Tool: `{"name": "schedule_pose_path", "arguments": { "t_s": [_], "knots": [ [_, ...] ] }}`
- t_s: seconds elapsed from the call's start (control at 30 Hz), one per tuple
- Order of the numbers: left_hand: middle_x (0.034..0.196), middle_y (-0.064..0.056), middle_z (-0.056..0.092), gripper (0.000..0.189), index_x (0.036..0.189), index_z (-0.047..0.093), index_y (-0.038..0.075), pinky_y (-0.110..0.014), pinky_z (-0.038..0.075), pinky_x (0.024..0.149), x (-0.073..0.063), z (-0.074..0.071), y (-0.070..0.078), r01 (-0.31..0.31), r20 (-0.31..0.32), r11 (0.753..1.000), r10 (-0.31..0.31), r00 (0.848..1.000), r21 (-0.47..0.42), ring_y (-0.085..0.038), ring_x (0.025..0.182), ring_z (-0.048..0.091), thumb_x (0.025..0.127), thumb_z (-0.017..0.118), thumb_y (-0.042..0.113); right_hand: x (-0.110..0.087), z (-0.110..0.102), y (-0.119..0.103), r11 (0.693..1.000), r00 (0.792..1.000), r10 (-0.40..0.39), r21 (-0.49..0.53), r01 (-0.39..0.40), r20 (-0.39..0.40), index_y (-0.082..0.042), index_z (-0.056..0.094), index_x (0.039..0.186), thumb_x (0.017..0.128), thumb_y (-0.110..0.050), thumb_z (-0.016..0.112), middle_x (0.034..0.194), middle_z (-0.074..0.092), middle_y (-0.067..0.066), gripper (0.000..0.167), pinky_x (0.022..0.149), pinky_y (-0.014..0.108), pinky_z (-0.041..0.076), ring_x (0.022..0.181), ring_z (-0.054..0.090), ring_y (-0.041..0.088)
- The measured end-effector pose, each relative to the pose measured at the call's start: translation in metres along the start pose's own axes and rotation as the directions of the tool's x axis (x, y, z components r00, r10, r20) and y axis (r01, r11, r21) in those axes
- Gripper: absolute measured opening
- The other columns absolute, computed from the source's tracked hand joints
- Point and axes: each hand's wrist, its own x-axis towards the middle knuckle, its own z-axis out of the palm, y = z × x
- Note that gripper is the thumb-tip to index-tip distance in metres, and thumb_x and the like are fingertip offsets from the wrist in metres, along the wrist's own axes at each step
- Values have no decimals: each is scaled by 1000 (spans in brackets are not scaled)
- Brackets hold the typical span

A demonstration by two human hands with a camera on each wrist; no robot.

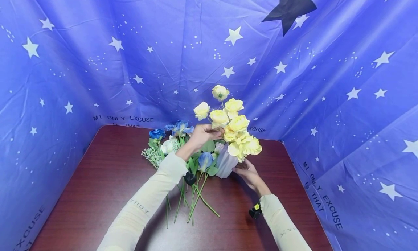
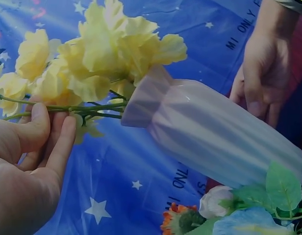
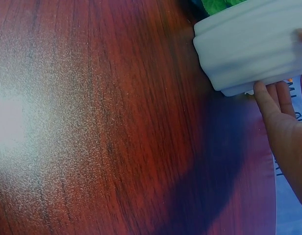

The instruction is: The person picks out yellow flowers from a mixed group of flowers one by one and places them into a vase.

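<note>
My left hand (image 1: 203, 135) pinches the green stems (image 2: 102, 108) of a bunch of yellow flowers (image 1: 240, 124) between thumb and fingers. Those stems run into the mouth of a pale, ribbed vase (image 2: 214, 127), and some blooms hang over its rim. My right hand (image 1: 249, 174) holds the vase low on its side; in the right wrist view, fingers (image 3: 266, 100) touch its edge and a fingertip lies on its face. Part of that grip is hidden behind the vase. Next to the vase lie blue irises (image 1: 205, 161) and leaves.
More cut flowers lie left of the vase: a blue rose (image 1: 157, 134), a white bloom (image 1: 167, 147) and pale green sprigs (image 1: 151, 157). Bare stems (image 1: 196, 200) point toward the front of the brown table (image 1: 130, 164). A star-printed blue cloth (image 1: 183, 62) surrounds the table.
</note>
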Motion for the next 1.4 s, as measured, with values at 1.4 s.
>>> {"name": "schedule_pose_path", "arguments": {
  "t_s": [1.4],
  "knots": [
    [103, -25, 75, 17, 107, 74, -8, -35, 65, 86, -2, -1, -3, -250, 51, 931, 245, 968, 266, -15, 82, 74, 93, 72, 2, 4, -6, 0, 999, 998, -45, 3, 45, 53, -30, 54, 133, 85, 23, 58, 121, 69, -9, 72, 92, 26, 59, 111, 66, 12]
  ]
}}
